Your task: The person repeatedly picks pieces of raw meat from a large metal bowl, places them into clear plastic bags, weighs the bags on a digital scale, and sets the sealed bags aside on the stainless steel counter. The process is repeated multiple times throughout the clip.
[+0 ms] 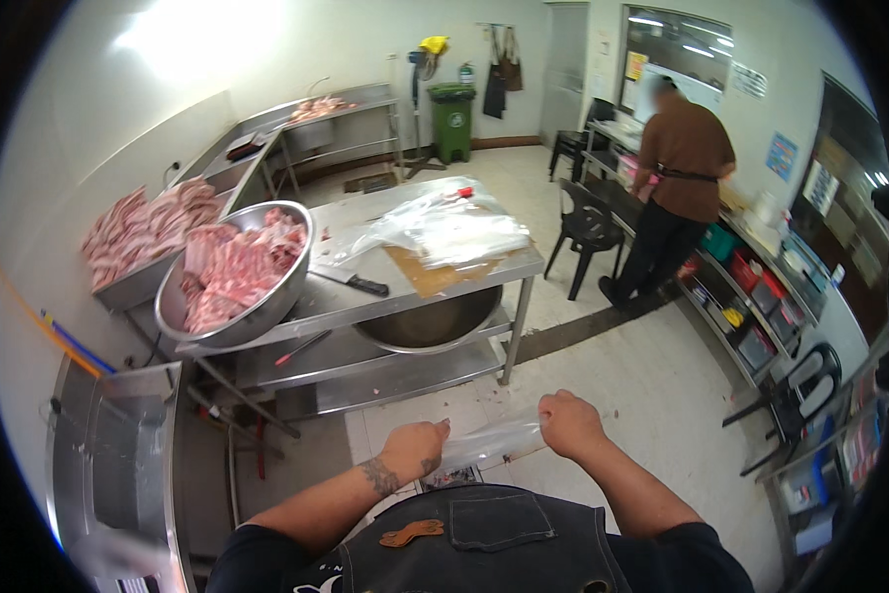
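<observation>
A clear plastic bag (493,439) stretches between my two hands in front of my dark apron. My left hand (412,447) grips its left end, and my right hand (569,426) is closed around the right end. Beyond them is a stainless steel table (341,307). On it lie a pile of clear plastic bags (444,230), a brown sheet (433,274) under them, and a knife with a black handle (366,284). A large steel bowl (285,300) filled with raw meat (240,270) sits at the table's left end.
Raw meat slabs (151,226) are heaped on a steel counter to the left. Below the table, its shelf holds another steel bowl (430,330). A steel sink (125,459) stands at lower left. A person (685,163) bends over a side table, near a black plastic chair (589,230).
</observation>
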